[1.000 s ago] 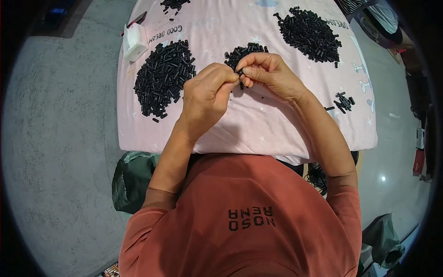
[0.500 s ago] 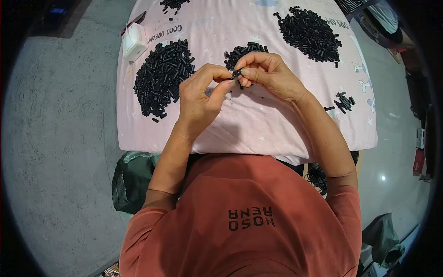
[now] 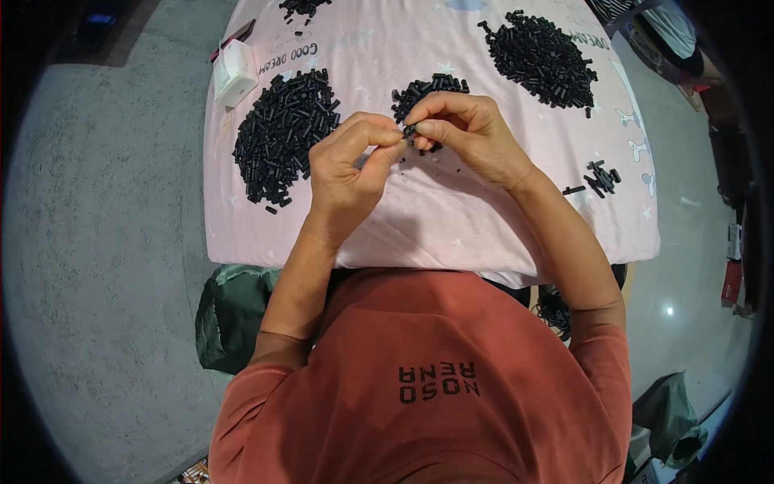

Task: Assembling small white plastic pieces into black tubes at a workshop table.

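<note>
A small black piece [image 3: 410, 130] is held between the two hands, above the near edge of the middle pile [image 3: 437, 84]. By the right hand [image 3: 477, 141] it is gripped between thumb and forefinger, the other fingers curled beneath. By the left hand [image 3: 348, 173] its left side is met with a pinch of thumb and forefinger, the fingertips drawn together; exactly what is caught there is too small to be told. The piece appears to be worked on in the air by fine fingertip action. For the next move, a steady right grip and a small, controlled left pinch seem to be called for.

Just beyond the fingers, the middle pile is partly hidden. Beside the left hand, a larger black pile [image 3: 286, 133] is spread on the pink cloth [image 3: 459, 234], with a white box [image 3: 235, 74] set near it. Farther right, another heap [image 3: 542, 63] is seen, and a small cluster [image 3: 601, 179] is laid nearer the right forearm.
</note>
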Demonstrator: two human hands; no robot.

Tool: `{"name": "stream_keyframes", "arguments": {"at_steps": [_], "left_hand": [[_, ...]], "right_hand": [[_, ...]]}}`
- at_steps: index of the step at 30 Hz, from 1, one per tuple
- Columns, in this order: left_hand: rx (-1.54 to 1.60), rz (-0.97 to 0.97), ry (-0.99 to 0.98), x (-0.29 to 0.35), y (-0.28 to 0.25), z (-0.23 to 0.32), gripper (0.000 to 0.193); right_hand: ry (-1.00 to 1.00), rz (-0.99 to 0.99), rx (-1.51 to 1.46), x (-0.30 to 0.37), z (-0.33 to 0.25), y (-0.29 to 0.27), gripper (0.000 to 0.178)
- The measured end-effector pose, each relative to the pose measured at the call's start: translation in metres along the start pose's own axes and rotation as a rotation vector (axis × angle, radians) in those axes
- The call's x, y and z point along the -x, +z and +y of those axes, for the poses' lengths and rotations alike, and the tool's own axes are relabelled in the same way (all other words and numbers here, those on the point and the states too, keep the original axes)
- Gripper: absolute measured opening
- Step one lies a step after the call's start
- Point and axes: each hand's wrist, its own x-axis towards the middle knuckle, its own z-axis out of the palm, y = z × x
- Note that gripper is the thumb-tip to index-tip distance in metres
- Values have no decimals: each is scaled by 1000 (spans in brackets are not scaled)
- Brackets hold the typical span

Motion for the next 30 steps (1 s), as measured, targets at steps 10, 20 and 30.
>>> {"name": "stream_keyframes", "arguments": {"at_steps": [10, 20, 30], "left_hand": [[-52, -46, 58, -4, 0, 0, 11], [-146, -207, -33, -15, -8, 5, 29], [-154, -327, 20, -17, -9, 0, 35]], "right_hand": [[80, -67, -57, -1, 0, -4, 14], [159, -65, -232, -3, 11, -5, 16], [157, -69, -309, -3, 11, -4, 29]]}}
